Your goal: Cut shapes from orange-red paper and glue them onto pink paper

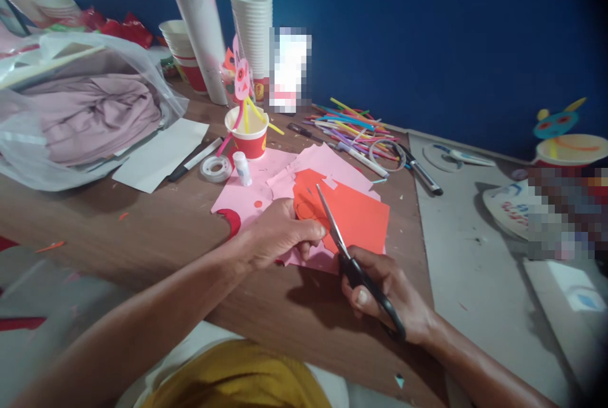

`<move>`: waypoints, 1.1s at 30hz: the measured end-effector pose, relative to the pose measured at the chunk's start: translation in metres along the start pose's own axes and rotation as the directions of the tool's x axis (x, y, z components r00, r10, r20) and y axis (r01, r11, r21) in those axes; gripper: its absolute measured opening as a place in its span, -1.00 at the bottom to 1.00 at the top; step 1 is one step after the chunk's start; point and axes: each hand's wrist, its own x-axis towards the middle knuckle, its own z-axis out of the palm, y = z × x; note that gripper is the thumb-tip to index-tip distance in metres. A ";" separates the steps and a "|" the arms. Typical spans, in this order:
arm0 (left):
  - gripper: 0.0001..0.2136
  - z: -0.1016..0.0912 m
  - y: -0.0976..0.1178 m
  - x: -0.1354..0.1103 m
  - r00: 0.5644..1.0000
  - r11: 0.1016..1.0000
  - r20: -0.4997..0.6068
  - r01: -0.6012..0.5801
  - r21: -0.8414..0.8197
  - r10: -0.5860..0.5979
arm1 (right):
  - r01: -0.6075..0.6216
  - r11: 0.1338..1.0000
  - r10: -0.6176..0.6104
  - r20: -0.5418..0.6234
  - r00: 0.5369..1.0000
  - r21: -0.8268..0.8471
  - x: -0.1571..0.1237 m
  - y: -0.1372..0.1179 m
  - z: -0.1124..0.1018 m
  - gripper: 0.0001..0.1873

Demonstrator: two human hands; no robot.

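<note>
The left hand (pixel 281 230) pinched the orange paper (pixel 358 215) between thumb and fingers, beside a curved outline (pixel 306 208) drawn on it, while the right hand (pixel 394 284) gripped the black-handled scissors (pixel 350 263), their blades pointing away across the paper. I couldn't tell whether the pinched part was joined to the rest. To my mind, neat work there called for short snips just outside the line — the paper turned by the left hand, the scissors held steady, the thumb well clear of the blades.

The orange paper lay over pink sheets (pixel 228 196) on a wood-patterned counter (pixel 156 230) flecked with scraps (pixel 52 246). Beyond it stood a red-and-white cup (pixel 250 145) bearing a pink figure (pixel 241 82), near a tape roll (pixel 216 176) and a glue stick (pixel 242 168); coloured sticks (pixel 354 124) lay heaped by the blue wall (pixel 403 28). A plastic bag (pixel 42 173) of mauve cloth (pixel 95 104) slumped at the left — a grey table (pixel 475 294) adjoined at the right.
</note>
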 end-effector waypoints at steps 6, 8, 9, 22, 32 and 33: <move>-0.85 0.001 -0.004 0.000 0.994 0.985 0.104 0.046 -0.169 -0.029 | 0.058 0.997 -0.057 -0.018 0.998 0.051 0.000 0.003 -0.001 -0.59; -0.85 0.002 -0.007 0.000 0.991 0.972 0.133 0.066 -0.226 -0.037 | 0.085 0.995 -0.084 -0.029 0.996 0.059 0.000 0.004 -0.001 -0.61; -0.85 0.002 -0.008 0.000 0.990 0.968 0.135 0.070 -0.242 -0.038 | 0.091 0.994 -0.090 -0.031 0.995 0.058 0.000 0.005 -0.001 -0.61; -0.85 0.005 -0.002 -0.002 0.998 0.997 -0.068 -0.006 -0.076 0.001 | 0.038 0.999 -0.037 -0.007 0.999 0.018 0.001 0.002 0.000 -0.59; -0.84 0.001 0.001 -0.003 1.000 0.999 -0.008 0.008 0.048 -0.008 | 0.005 1.000 -0.005 -0.005 1.000 -0.004 0.000 0.001 0.000 -0.57; -0.84 0.001 0.001 -0.003 1.000 0.999 -0.001 0.009 0.054 -0.009 | 0.006 1.000 -0.006 -0.004 1.000 -0.004 0.000 0.001 0.000 -0.57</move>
